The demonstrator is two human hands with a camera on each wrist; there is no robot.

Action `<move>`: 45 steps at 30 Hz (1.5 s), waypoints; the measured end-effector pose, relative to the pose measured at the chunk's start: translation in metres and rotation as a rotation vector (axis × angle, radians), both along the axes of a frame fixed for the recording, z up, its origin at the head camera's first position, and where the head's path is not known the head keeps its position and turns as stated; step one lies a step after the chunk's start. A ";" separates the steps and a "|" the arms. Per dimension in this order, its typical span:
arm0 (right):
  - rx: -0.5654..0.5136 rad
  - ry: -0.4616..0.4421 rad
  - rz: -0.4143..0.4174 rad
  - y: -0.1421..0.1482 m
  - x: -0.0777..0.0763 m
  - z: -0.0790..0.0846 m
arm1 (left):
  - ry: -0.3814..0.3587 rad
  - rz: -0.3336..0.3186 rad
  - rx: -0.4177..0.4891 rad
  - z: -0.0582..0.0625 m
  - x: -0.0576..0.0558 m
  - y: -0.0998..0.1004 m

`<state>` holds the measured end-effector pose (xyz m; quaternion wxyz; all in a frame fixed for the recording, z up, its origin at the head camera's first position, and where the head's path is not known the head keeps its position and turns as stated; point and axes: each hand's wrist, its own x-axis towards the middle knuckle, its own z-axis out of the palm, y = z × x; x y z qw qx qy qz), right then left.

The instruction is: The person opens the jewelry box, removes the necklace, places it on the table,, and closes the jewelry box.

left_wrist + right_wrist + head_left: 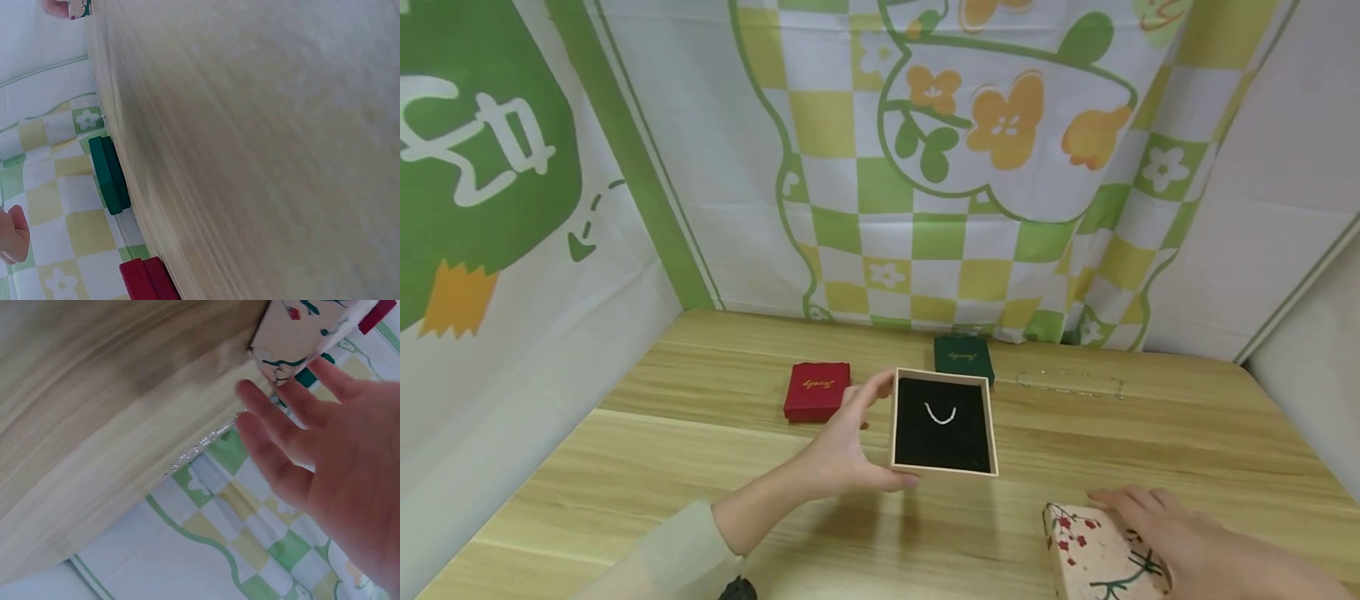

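My left hand (pixel 842 454) holds a square, lidless jewelry box (pixel 946 472) above the table, thumb along its near side and fingers at its far left corner. A thin silver chain (pixel 940 418) curves in a U on the box's black insert. In the left wrist view only some fingers of the left hand (pixel 14 236) show at the edge. At the front right, my right hand (pixel 1180 533) lies over a cream lid or box with red blossoms (pixel 1078 542). The right wrist view has the right hand's (pixel 350 450) fingers loosely extended, two tips at that floral piece's edge.
A red jewelry box (pixel 816 390) sits on the wooden table (pixel 700 450) left of the held box, and a dark green one (pixel 964 357) stands behind it. Silver chains (pixel 1067 385) lie at the back right. A patterned curtain (pixel 880 183) borders the table's far edge.
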<state>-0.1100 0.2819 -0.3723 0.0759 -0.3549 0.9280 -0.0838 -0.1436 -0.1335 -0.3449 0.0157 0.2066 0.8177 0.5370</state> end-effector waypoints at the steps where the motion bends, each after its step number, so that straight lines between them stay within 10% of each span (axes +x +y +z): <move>1: -0.025 0.055 0.005 -0.003 -0.001 0.002 | -0.001 0.001 0.000 0.000 0.000 0.000; 6: -0.117 0.332 0.005 -0.029 -0.009 0.024 | -0.006 0.005 -0.003 0.001 0.000 0.001; 12: -0.243 0.425 0.033 -0.064 -0.020 0.055 | -0.001 0.007 0.001 0.003 0.000 0.004; 24: -0.520 0.339 -0.003 -0.115 -0.042 0.076 | -0.011 -0.005 -0.003 0.001 0.000 0.009; 45: -0.488 0.241 -0.053 -0.148 -0.047 0.073 | 0.024 -0.009 0.004 0.001 -0.003 0.012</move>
